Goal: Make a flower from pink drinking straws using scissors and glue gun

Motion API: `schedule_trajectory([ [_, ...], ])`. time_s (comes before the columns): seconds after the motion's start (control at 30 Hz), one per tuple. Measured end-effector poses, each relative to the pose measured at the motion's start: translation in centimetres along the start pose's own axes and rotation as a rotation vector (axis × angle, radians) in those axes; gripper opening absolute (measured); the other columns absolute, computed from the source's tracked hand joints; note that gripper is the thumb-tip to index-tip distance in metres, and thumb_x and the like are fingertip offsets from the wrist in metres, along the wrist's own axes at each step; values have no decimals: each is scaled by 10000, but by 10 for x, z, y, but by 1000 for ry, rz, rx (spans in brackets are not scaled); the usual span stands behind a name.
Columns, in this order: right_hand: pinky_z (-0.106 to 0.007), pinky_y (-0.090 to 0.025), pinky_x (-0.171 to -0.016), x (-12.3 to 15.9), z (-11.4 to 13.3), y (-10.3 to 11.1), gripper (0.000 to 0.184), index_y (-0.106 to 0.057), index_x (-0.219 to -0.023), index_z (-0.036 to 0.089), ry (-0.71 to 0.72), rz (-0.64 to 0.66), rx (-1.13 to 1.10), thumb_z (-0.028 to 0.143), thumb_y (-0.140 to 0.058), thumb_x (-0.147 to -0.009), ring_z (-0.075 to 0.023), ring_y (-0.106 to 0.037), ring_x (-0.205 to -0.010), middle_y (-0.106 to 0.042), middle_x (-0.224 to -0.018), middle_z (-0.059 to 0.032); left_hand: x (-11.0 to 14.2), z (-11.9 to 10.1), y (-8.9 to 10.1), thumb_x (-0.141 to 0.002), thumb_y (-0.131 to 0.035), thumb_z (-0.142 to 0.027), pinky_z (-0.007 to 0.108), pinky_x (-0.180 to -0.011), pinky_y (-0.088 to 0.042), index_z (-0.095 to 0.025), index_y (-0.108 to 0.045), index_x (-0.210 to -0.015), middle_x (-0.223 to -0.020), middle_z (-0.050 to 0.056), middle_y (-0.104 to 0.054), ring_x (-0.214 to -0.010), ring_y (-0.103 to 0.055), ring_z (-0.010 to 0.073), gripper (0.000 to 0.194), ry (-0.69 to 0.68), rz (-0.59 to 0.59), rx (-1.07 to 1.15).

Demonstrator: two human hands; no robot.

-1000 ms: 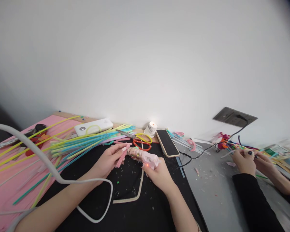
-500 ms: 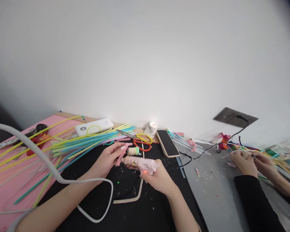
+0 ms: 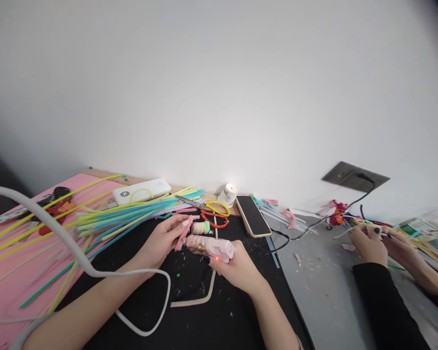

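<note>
My right hand [image 3: 237, 268] grips a pink hot glue gun [image 3: 211, 246] with a red light lit, its nozzle pointing left. My left hand [image 3: 160, 241] pinches a short pink straw piece [image 3: 184, 233] right at the nozzle. A small wound bundle of pale yellow, pink and green [image 3: 200, 227] lies on the black mat [image 3: 211, 311] just behind the gun.
A pile of long coloured straws [image 3: 131, 211], a white power bank [image 3: 141, 190], scissors [image 3: 204, 206], a lit candle [image 3: 228, 194] and a phone [image 3: 253, 215] lie along the wall. A white cable [image 3: 95, 272] loops near my left arm. Another person's hands [image 3: 383, 245] work at the right.
My right hand has drawn the glue gun nearer and leftward, uncovering the small wound bundle behind it. My left hand keeps the pink straw piece at the nozzle.
</note>
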State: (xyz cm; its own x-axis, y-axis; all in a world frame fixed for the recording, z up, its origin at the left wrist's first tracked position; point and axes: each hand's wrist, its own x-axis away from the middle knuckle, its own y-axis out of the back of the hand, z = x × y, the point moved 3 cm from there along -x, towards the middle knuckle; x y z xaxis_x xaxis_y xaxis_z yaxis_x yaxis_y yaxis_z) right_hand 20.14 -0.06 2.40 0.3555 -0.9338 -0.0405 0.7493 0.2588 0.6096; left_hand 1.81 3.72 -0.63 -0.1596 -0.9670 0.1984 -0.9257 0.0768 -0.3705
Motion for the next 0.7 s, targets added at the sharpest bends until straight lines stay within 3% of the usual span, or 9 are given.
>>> schedule_trajectory([
  [0.2,-190,-306,-499,-1,-1,3,81,-622,-717,148,31,-54,-76,173,-557,-756,-84,-337,-547,-447,-597,45,1,-2,-2,-694,-759,-408,207,-554,-380,-179,-680,-994,-810,17,-665,-679,-545,129,386,-6,12,1],
  [0.4,-193,-329,-492,-2,-3,6,111,-650,-733,152,36,-128,-45,210,-566,-777,-91,-374,-528,-500,-589,35,3,-4,-4,-693,-748,-430,210,-472,-284,-176,-679,-1025,-572,-52,-531,-501,-407,93,424,-16,41,-44],
  [0.57,-200,-385,-510,-3,-6,7,276,-684,-1039,167,35,-173,-46,213,-565,-794,-110,-457,-546,-616,-681,12,1,0,-3,-689,-748,-433,202,-466,-302,-169,-662,-1070,-656,-45,-528,-509,-370,79,471,-12,54,-62],
  [0.7,-204,-368,-472,-3,-11,8,214,-700,-939,141,-1,-219,-38,221,-571,-788,-104,-423,-497,-598,-610,13,1,0,-3,-705,-735,-432,198,-461,-301,-177,-656,-1102,-657,-51,-497,-509,-352,77,479,-8,67,-83],
])
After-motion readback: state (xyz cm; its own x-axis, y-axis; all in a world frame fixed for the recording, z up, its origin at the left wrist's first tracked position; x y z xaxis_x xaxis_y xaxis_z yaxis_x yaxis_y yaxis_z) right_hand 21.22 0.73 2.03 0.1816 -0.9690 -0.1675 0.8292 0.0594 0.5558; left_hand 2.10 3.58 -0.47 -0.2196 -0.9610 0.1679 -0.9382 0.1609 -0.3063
